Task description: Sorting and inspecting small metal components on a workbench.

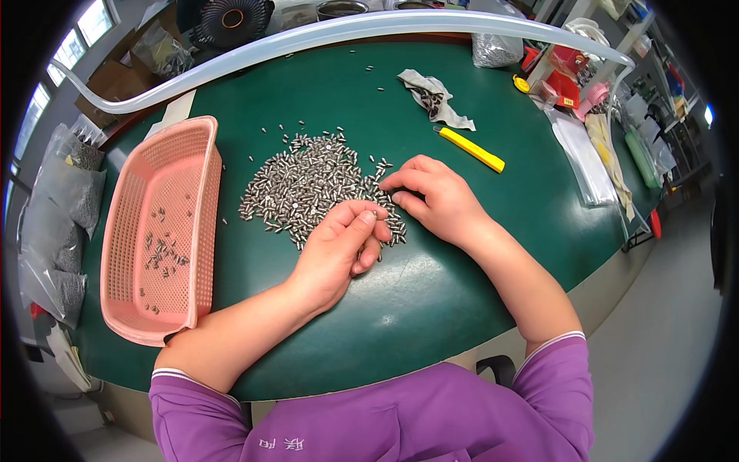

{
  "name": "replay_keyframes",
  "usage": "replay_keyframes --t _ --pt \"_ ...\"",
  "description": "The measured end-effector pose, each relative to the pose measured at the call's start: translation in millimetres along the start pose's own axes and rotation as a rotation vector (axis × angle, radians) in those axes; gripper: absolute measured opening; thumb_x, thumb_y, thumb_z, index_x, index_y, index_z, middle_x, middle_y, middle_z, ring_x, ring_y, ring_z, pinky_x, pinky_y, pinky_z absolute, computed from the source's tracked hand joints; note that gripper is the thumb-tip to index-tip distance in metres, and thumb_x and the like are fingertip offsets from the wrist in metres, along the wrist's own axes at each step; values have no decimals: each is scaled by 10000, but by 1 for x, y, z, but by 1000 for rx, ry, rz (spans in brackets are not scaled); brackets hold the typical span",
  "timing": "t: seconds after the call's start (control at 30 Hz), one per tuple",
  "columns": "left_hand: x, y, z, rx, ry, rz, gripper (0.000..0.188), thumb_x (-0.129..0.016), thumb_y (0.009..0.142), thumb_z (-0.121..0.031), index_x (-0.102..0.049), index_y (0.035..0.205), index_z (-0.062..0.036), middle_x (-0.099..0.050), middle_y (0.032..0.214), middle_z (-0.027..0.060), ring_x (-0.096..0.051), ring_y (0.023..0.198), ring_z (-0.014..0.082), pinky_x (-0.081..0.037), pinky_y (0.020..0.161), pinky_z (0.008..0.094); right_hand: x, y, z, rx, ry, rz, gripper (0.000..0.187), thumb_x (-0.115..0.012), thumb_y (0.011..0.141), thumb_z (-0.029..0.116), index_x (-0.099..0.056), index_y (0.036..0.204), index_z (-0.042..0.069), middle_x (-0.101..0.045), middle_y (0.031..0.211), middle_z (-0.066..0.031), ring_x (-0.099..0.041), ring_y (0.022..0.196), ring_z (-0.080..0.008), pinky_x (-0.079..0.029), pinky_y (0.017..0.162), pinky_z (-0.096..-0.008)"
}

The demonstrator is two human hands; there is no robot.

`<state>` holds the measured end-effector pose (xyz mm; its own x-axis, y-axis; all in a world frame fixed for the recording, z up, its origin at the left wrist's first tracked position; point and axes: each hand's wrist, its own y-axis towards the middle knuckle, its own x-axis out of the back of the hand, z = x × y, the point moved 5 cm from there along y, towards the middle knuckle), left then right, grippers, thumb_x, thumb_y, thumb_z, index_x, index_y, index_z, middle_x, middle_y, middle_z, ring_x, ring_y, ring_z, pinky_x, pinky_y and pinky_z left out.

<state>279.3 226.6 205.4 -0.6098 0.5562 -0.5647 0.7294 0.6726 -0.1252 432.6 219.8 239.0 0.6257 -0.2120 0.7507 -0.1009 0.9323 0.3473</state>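
Two bare hands at work: the left hand's (335,242) grip is pinched around what looks like one small metal piece (375,214), while the right hand (443,202) has its fingers at the right edge of a big pile of metal pieces (304,181). Can't tell if that grip has caught anything. Pile's loose on the green desk (419,308), with a pink basket (203,231) left of it, some pieces inside. My worry: they're tiny and probably slick, so a sloppy pinch could drop one, and the left forearm (246,331) looks close enough to bump the basket.
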Motion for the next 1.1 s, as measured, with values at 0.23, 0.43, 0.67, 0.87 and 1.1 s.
replay_keyframes --t 0.23,0.43,0.67,0.87,1.1 --pt "-1 0 -2 7 7 -5 190 -398 971 -188 -515 1045 -57 -543 828 37 -389 548 70 -298 477 192 1 0 0 29 -142 13 109 -651 742 130 -632 845 103 -576 862 -62 -563 879 -268 -471 763 -360" --pt "-2 -1 -4 10 -31 -31 196 -413 963 -191 -512 1054 -47 -542 842 40 -401 562 74 -304 479 192 3 -1 3 -59 -8 14 92 -627 785 112 -617 872 83 -558 869 -67 -576 852 -232 -482 727 -334" --pt "0 -1 -1 -7 0 -15 169 -495 932 -144 -485 1074 -53 -543 848 42 -429 562 52 -313 466 174 1 -1 23 -66 555 165 82 -621 833 53 -596 910 40 -517 911 -25 -541 825 -95 -464 701 -238" --pt "-1 -2 -2 10 -24 -29 141 -516 921 -123 -489 1042 -55 -543 815 39 -429 560 48 -313 462 173 -4 -3 21 -115 718 232 127 -645 817 37 -590 931 45 -521 926 -13 -538 840 -81 -468 732 -227" --pt "-2 -1 -4 6 -23 -23 138 -427 949 -165 -514 971 -60 -536 803 46 -395 537 75 -296 465 193 9 1 0 -70 208 75 154 -657 755 72 -624 906 80 -558 866 -40 -572 796 -158 -478 704 -276"
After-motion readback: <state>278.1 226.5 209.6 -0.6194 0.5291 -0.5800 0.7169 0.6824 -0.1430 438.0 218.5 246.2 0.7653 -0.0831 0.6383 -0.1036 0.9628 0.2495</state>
